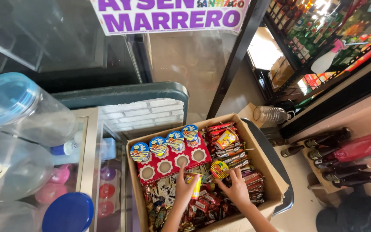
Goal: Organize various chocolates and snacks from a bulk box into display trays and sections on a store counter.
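We see our left hand [184,189] down inside the cardboard box [268,172], its fingers closed around a small yellow and red snack packet [196,185] that stands upright against the palm; the index finger stretches up past the packet toward the red display card [173,162] just above the grip, though whether the fingertip touches the card we cannot tell. Our right hand [237,189] lies just beside the left, palm down and fingers spread on the heap of wrapped candy bars [232,154]; it holds nothing that we can make out, and a round yellow sweet [219,168] sits right at its fingertips, between the two hands. Both forearms come up from the lower edge of the view and angle into the box, wrists fairly straight; along the card's far edge stand four round blue-lidded cups [165,144]; far off to the left of the grip rest clear plastic jars [20,107] with blue lids.
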